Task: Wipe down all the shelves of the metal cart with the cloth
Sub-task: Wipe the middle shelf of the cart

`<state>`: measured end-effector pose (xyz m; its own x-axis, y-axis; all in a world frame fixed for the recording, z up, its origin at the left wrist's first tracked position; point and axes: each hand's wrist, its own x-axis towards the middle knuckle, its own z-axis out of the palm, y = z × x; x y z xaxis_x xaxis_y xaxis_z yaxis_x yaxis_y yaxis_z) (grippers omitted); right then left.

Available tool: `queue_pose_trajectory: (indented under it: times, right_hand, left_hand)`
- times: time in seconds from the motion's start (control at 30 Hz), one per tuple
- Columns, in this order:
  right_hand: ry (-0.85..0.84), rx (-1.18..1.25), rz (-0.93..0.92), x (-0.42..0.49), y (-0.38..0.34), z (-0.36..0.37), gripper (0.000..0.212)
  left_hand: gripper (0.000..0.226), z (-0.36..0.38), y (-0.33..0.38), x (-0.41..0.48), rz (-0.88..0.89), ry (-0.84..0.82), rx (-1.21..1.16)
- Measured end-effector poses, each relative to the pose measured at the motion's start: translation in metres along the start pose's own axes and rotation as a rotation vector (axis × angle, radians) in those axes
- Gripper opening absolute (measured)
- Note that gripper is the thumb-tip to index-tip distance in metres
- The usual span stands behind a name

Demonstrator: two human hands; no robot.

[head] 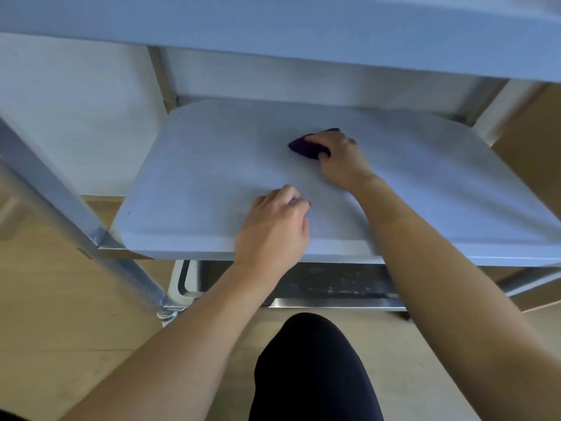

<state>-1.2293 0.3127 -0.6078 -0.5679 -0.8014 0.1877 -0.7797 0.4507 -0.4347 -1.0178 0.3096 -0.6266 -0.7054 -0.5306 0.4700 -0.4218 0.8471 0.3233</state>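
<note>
Clutching bunched purple cloth point(306, 146), right hand point(341, 161) on smooth metal shelf point(197, 177); left hand point(273, 227) curled.

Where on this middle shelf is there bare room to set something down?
The left part of the middle shelf, between the left post and the left hand, is bare. So is the right part, beyond the right forearm. The middle is crowded: the right hand grips the purple cloth there.
</note>
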Motion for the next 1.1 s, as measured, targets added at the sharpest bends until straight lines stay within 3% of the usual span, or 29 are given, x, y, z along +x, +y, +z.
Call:
queue_pose_trajectory:
  times: [0.1, 0.2, 0.3, 0.47, 0.63, 0.9, 1.1]
  right_hand:
    - [0.038, 0.0, 0.067, -0.023, 0.012, -0.009, 0.05]
    - [0.048, 0.019, -0.029, -0.034, -0.012, 0.003, 0.049]
    - [-0.064, 0.116, -0.162, -0.034, -0.043, 0.016, 0.051]
    - [-0.154, 0.2, -0.138, -0.029, -0.053, 0.013, 0.052]
    - [-0.137, 0.168, -0.159, -0.03, -0.053, 0.015, 0.051]
    - [-0.06, 0.135, -0.028, -0.014, -0.072, 0.031, 0.051]
    - [-0.139, 0.057, -0.177, 0.015, -0.135, 0.062, 0.051]
  left_hand:
    - [0.018, 0.001, 0.001, 0.0, -0.004, -0.025, -0.014]
    - [0.017, 0.001, 0.001, 0.001, -0.007, -0.03, -0.012]
    - [0.009, -0.002, 0.003, 0.002, 0.001, -0.011, 0.015]
    - [0.016, -0.003, 0.002, 0.002, -0.01, -0.013, 0.013]
    - [0.023, -0.026, -0.017, 0.002, 0.001, -0.136, -0.052]
    - [0.034, -0.065, -0.094, -0.032, -0.03, -0.104, -0.103]
    - [0.034, -0.059, -0.096, -0.031, -0.037, -0.111, -0.131]
